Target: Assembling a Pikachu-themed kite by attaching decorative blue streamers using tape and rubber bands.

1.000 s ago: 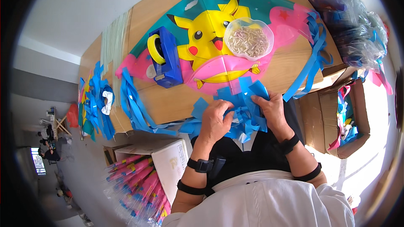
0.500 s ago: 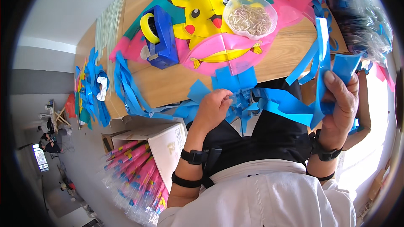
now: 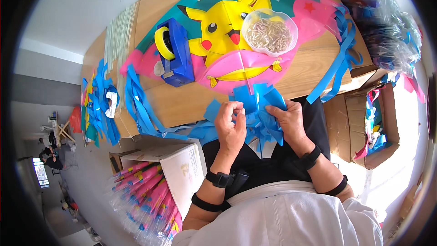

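Note:
A kite (image 3: 218, 36) with a yellow cartoon figure on green and pink lies on the table, its lower tip toward me. Blue plastic ribbons (image 3: 259, 120) are bunched at that tip, over my lap. At the right of the bunch, my right hand (image 3: 292, 122) pinches a folded blue ribbon between thumb and fingers. On the left, my left hand (image 3: 230, 125) has its fingers curled to the thumb beside the ribbons; what it pinches is too small to make out. A clear dish (image 3: 293, 20) of small pale tubes and a blue tape dispenser (image 3: 181, 57) rest on the kite.
More blue ribbons trail from both kite corners. Thin pale rods (image 3: 119, 36) lie at the table's left. An open carton (image 3: 357, 123) stands right of my legs, and a white box (image 3: 186, 159) with wrapped pink bundles (image 3: 145, 191) lies left. Clear plastic packages (image 3: 387, 32) pile at far right.
My right hand has come in from the far right to the bunch at the kite's tip, bringing the blue ribbon with it. My left hand has stayed beside the bunch, turning slightly upright.

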`<state>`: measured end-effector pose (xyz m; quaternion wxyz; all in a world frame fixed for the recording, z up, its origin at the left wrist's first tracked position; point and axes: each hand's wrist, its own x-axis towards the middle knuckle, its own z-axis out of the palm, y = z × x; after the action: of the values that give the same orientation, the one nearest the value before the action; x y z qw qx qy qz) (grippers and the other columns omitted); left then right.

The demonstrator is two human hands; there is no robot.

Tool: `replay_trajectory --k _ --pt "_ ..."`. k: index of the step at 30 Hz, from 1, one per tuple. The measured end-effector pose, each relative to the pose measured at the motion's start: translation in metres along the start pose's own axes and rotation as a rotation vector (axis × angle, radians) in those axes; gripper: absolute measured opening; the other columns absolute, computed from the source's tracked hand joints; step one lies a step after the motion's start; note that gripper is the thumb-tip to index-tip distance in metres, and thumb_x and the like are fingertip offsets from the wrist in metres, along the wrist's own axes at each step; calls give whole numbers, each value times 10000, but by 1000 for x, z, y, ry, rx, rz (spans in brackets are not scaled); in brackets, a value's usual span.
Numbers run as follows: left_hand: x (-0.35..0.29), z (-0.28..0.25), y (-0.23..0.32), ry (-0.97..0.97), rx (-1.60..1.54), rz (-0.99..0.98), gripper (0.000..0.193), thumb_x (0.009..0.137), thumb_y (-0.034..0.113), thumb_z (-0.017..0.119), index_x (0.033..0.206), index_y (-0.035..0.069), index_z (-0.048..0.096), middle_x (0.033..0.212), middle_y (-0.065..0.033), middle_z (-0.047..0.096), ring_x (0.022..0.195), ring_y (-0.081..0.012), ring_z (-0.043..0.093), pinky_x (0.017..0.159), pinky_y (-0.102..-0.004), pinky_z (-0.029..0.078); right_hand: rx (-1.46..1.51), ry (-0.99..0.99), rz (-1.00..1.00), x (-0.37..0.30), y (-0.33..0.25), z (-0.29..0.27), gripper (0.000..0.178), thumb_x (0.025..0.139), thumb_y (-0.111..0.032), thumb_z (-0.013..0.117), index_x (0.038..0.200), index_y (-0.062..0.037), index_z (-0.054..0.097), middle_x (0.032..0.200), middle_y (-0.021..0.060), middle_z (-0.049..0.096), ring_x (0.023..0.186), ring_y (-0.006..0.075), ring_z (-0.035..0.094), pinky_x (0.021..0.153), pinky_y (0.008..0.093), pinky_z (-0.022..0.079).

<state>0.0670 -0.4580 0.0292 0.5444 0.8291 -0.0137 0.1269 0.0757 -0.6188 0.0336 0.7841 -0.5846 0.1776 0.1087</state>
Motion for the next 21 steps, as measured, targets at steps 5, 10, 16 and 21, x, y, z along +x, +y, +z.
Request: replay_trajectory --k 5,10,16,21 --pt "8 4 3 -93 344 408 267 795 1 606 1061 -3 590 1079 -147 590 975 -314 557 814 -385 476 -252 100 -99 21 13 1 166 769 -80 691 825 76 683 632 79 653 548 79 573 520 270 486" --pt "10 20 3 -351 581 410 407 780 109 673 1147 -32 566 1259 -158 528 1206 -330 449 968 -431 362 -475 151 -147 24 21 0 210 741 -133 713 789 68 674 560 144 595 512 90 534 508 308 471" --pt "7 24 -4 -384 627 396 467 751 145 713 1150 -47 564 1296 -162 503 1225 -310 431 954 -420 352 -547 188 -206 19 17 0 217 731 -140 705 773 68 662 571 191 583 487 159 559 518 325 473" --pt "8 25 -1 -420 642 388 488 741 158 724 1159 -36 564 1327 -157 480 1232 -307 418 943 -434 344 -515 210 -210 18 21 -4 221 728 -141 703 783 70 663 591 204 594 500 183 588 523 327 476"
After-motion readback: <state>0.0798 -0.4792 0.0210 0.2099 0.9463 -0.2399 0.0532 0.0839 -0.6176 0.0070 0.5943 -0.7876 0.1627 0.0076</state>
